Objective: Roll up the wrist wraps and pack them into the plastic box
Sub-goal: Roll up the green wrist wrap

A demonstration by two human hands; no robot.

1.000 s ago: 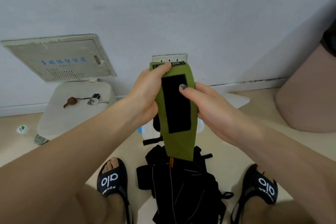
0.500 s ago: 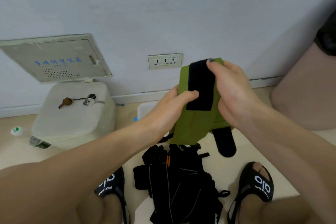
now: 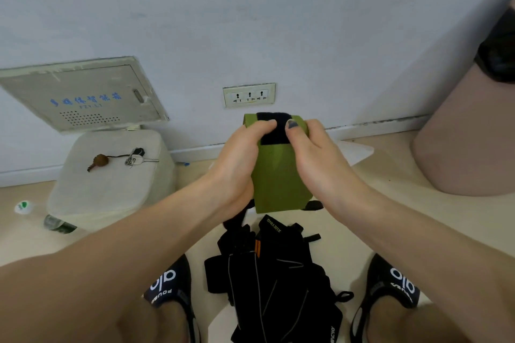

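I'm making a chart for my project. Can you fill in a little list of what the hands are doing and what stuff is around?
left hand: left hand grips the olive-green fabric wrist wrap at its left edge
right hand: right hand pinches the wrap, thumb on its black fastening strip
wrap state: held up, top folded over, not rolled up yet
on floor below: pile of black straps and gloves
on white stool: keys with a brown charm
on wall: white socket plate
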